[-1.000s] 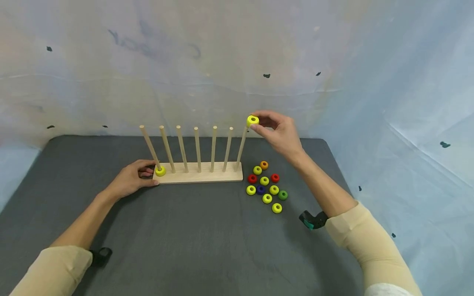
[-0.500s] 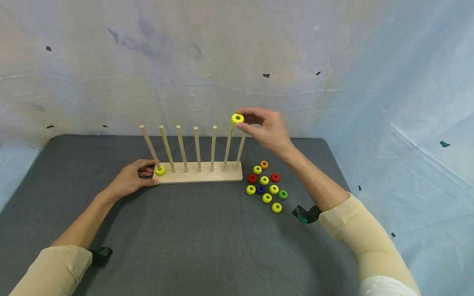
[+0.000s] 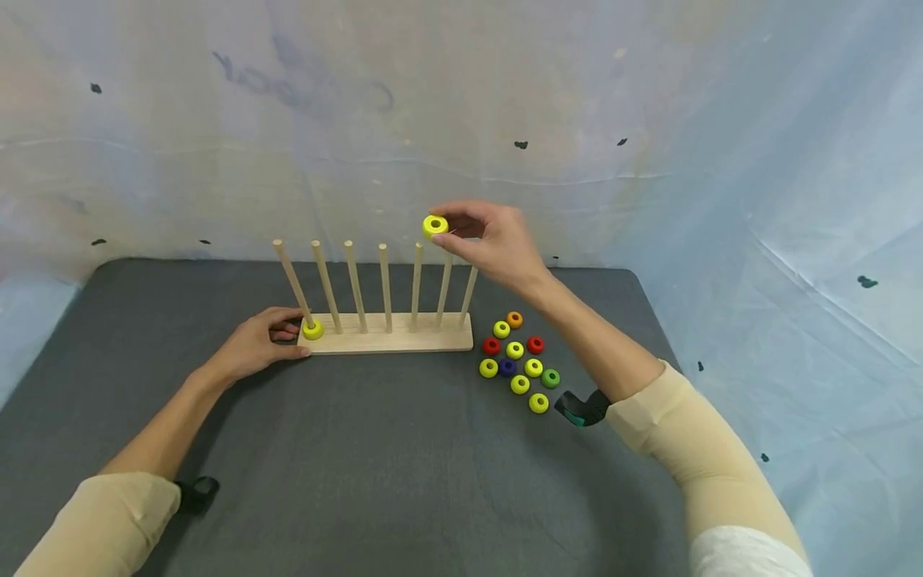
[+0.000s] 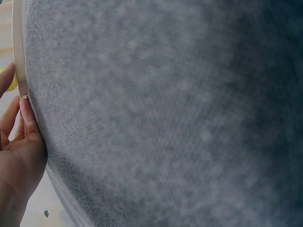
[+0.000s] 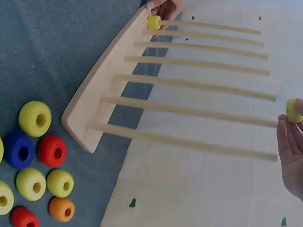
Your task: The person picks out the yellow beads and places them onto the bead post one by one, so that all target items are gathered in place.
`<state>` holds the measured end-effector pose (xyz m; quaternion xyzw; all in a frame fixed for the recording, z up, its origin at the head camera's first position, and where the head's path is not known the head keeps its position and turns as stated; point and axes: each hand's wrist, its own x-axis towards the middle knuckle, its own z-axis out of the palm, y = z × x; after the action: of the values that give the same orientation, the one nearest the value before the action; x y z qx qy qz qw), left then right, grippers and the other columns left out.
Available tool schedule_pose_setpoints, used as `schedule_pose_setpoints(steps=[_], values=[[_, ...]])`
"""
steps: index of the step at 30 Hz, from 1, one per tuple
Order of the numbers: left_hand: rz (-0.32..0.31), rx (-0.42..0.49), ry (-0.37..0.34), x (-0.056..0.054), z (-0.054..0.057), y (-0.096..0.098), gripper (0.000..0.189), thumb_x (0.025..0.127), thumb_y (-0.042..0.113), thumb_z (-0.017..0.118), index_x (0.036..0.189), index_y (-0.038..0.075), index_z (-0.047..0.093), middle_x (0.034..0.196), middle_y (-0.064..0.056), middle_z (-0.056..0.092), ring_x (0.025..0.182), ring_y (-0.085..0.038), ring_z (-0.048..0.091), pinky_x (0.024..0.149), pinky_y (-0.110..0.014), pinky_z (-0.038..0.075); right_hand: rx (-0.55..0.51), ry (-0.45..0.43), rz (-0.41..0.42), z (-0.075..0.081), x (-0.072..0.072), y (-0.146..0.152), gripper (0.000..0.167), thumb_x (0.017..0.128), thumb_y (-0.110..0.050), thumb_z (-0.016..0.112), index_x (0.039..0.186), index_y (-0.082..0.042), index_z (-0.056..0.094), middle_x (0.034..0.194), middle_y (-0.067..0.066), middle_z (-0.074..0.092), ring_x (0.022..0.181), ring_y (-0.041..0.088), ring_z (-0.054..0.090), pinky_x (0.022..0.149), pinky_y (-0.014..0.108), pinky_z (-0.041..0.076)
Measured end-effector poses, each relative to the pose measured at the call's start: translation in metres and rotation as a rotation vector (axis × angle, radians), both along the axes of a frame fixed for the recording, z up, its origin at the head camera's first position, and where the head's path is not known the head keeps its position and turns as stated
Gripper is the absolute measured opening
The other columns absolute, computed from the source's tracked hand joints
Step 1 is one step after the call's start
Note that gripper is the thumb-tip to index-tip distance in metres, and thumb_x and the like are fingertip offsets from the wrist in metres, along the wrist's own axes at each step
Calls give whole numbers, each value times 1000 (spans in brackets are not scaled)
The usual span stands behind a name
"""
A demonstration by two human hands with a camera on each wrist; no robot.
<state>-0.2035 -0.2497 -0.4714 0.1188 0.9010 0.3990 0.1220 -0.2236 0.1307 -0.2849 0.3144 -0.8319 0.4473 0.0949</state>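
Apparently barely begun, pinching a round yellow holed bead in the right grip, holding a pale wooden seven-peg rack in the left grip beside one seated yellow bead, with eleven multicoloured beads unthreaded below the right grip on the grey bench.

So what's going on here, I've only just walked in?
Someone is working at a table with a wooden pegboard of seven pegs and some coloured beads. Their left hand holds the board's left end. Their right hand has a yellow bead in its grip, raised above the pegs and not on any of them. So far one other yellow bead sits at the foot of the leftmost peg. The loose beads lie just right of the board.
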Motion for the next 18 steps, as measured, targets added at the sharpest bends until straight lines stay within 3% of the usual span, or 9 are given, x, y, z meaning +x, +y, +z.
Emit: schedule_pose_setpoints(steps=[7,14,18], values=[[4,-1,5,-1,0,2,80,86,24,80,149,-2,40,135,-20,46,114,-32,53,93,-43,46,-19,-15,78,4,0,-20,32,91,-9,74,122,-3,69,112,5,70,95,9,68,84,24,57],[1,-4,9,-1,0,2,78,86,23,80,149,-1,41,134,-19,47,113,-30,53,83,-19,45,-15,-35,109,4,-2,-33,32,91,-10,74,122,-4,70,111,5,72,95,8,69,82,23,57],[0,-2,2,0,0,2,78,86,24,80,150,0,41,135,-18,47,113,-30,53,85,-22,46,-16,-27,121,5,-2,-40,31,91,-11,74,121,-6,70,110,4,72,92,6,69,81,23,57]])
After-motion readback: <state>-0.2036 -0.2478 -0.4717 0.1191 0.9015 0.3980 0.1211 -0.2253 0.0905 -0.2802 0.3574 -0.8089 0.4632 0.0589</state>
